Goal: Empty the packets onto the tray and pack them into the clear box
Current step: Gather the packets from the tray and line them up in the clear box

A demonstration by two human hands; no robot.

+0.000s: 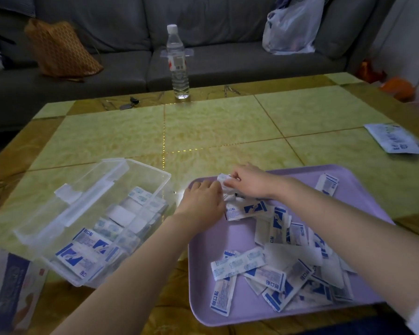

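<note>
Tiled table [215, 131] bears clear box [82, 189], purple tray [211, 238], water bottle [178, 66], white packet [397, 139].

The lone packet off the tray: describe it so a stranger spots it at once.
Start at the green tiled table. Beyond the purple tray, at the right edge, lies the packet. Unlike the tray's heaped strips, it lies alone.
</note>
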